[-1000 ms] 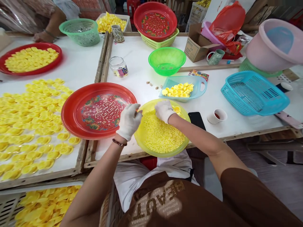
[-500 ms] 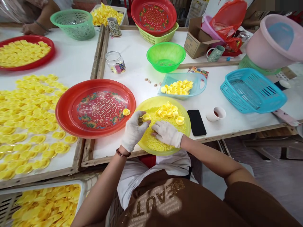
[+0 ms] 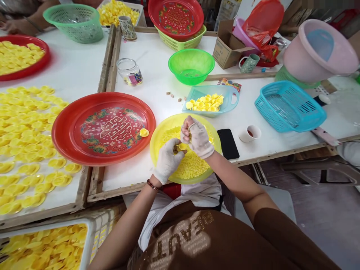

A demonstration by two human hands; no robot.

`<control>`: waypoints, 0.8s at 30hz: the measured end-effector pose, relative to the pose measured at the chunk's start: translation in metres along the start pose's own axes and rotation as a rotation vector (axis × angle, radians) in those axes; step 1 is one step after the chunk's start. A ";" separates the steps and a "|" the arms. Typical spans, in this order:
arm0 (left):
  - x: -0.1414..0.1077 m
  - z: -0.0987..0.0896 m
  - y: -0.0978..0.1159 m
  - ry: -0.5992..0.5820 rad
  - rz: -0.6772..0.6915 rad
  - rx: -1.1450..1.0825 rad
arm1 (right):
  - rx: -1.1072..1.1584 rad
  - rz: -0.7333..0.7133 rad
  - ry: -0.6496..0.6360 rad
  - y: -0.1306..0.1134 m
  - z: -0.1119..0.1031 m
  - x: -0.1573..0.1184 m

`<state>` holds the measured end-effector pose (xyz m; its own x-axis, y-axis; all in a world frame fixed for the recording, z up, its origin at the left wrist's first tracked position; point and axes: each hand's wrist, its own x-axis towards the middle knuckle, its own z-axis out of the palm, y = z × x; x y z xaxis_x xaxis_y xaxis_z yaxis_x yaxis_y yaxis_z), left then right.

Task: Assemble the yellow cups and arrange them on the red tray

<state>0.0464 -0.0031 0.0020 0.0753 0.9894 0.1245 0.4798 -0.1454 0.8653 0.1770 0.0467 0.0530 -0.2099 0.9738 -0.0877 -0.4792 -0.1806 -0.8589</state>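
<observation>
My left hand (image 3: 169, 159), in a white glove with bare fingertips, pinches a small yellow plastic cup (image 3: 182, 147) over a yellow basin (image 3: 153, 150). Just above and touching or nearly touching the cup is my right hand (image 3: 197, 137), gloved the same way, its fingers curled into a fist; what it holds is hidden. Small yellow beads (image 3: 194, 165) fill the basin's bottom. More yellow cups lie in the basin, mostly covered by my right hand. To the left, a large red tray (image 3: 63, 146) carries one yellow cup (image 3: 144, 132) near its right rim.
A blue scoop-shaped tray (image 3: 234, 107) with yellow cups sits behind the basin. A phone (image 3: 228, 144), a paper cup (image 3: 249, 134) of dark drink and a blue basket (image 3: 292, 116) stand right. Many yellow pieces (image 3: 30, 131) cover the left table. Another person's hand (image 3: 19, 27) rests far left.
My right hand has risen from the beads, closed into a fist, and come over to the cup. My left hand has brought the cup slightly right and down. The view has shifted.
</observation>
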 end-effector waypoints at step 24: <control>-0.005 0.003 0.002 -0.005 0.025 0.016 | 0.011 -0.116 0.056 0.014 0.002 0.000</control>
<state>0.0499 -0.0084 0.0019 0.0915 0.9855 0.1431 0.4920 -0.1697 0.8539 0.1679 0.0441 0.0418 -0.1049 0.9943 -0.0166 -0.5067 -0.0678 -0.8594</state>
